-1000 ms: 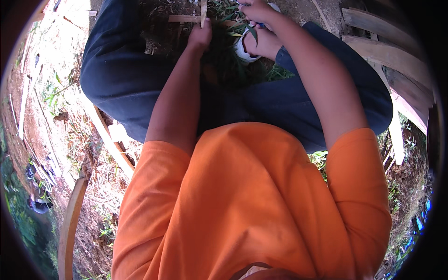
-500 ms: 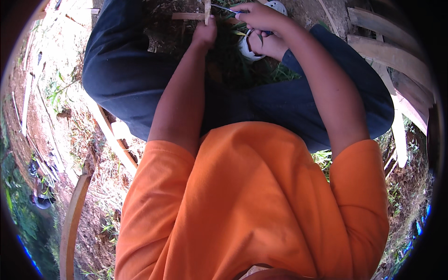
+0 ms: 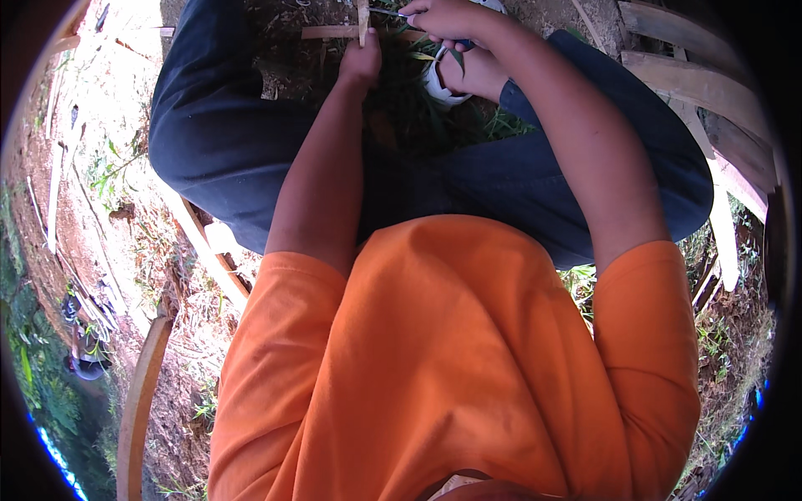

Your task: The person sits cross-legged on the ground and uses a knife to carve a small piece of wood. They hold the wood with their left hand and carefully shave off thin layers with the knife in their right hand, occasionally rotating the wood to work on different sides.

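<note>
Gripping the near end of a narrow, pale wooden strip (image 3: pixel 363 18), the left hand (image 3: pixel 361 65) seems to hold it steady, leaving its far part bare — between dark-blue trousered legs (image 3: pixel 209 159), across a flat brown wooden slat (image 3: pixel 330 32). The right hand (image 3: pixel 447 20) is closed around a thin, blue-handled metal tool (image 3: pixel 385 12) aimed at the strip — whether touching, I cannot tell.

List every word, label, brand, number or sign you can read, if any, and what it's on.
None can be read.
The orange shirt, dark trousers and wood strip in the left hand show no visible lettering.
The slim tool in the right hand is too small and too covered to tell.
</note>
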`<state>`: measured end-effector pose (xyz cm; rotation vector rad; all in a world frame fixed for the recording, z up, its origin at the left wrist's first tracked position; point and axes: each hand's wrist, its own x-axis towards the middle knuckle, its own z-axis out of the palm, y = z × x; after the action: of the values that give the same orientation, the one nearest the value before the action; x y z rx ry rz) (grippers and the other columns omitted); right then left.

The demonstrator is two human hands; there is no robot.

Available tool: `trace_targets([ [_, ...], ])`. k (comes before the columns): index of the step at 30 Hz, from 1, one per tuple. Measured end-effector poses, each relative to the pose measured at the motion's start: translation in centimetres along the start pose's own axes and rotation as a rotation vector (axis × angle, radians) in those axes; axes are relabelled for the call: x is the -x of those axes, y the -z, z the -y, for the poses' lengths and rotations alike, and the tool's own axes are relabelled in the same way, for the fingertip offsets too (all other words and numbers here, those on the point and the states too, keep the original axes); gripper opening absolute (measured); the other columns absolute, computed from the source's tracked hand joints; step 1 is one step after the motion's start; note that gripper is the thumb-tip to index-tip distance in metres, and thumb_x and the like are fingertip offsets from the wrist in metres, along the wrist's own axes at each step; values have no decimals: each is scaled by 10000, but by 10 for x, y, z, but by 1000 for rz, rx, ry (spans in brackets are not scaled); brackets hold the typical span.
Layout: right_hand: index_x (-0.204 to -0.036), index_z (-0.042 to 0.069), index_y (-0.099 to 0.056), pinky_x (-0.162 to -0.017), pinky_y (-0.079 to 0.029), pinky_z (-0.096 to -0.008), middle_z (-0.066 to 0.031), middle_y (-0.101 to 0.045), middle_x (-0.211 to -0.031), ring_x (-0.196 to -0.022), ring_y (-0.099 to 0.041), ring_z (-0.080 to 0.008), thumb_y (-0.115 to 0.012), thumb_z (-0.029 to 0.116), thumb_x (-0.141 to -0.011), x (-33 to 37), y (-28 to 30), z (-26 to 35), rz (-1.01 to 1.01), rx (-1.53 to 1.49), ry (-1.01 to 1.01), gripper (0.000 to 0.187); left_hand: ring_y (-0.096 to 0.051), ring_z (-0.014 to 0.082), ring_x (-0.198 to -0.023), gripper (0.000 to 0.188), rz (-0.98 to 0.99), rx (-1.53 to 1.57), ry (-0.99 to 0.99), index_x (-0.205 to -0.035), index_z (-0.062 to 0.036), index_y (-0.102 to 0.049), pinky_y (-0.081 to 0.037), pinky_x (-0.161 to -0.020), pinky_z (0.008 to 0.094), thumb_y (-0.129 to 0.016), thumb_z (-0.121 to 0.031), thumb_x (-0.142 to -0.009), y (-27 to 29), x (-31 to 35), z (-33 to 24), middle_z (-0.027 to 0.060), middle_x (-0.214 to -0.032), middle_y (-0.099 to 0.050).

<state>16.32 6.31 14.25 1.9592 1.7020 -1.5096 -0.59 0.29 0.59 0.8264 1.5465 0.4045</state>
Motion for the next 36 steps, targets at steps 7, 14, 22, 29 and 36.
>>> trace_targets([
  [7,-1342,151,-640,-513,-544,-386,-100,-692,-740,-561,-650,-214,-515,197,-938,11,11,21,36,114,-24,425,-583,462,-1219,782,-33,13,-72,-1351,62,-515,-471,-1019,464,-410,-617,-978,-4,-10,12,327,-1295,-599],
  [14,-1193,94,-714,-601,-583,-426,-194,-738,-883,-659,-716,-299,-539,128,-831,0,-14,25,-129,356,93,403,-578,465,-1225,743,-38,39,-32,-1299,68,-560,-463,-1021,468,-433,-590,-980,-12,-10,4,329,-1262,-617],
  [22,-1154,49,-701,-796,-579,-481,-232,-730,-1025,-939,-723,-388,-585,149,-830,39,-12,74,-37,115,-150,358,-696,375,-963,695,39,166,96,-1238,48,-597,-552,-805,453,-446,-580,-982,-5,16,-25,263,-1089,-684],
  [29,-1126,79,-710,-526,-558,-458,-207,-711,-762,-582,-689,-338,-576,188,-876,-41,-37,25,-342,166,-85,303,-628,204,-627,656,-19,189,4,-1118,27,-600,-506,-530,378,-433,-595,-995,-8,17,-9,112,-768,-632],
  [36,-1304,185,-670,-452,-522,-385,-140,-697,-701,-491,-629,-220,-515,214,-966,12,-11,24,-83,11,-50,373,-568,207,-570,663,63,265,50,-1207,17,-549,-487,-488,369,-417,-600,-1005,4,19,-16,96,-772,-592],
])
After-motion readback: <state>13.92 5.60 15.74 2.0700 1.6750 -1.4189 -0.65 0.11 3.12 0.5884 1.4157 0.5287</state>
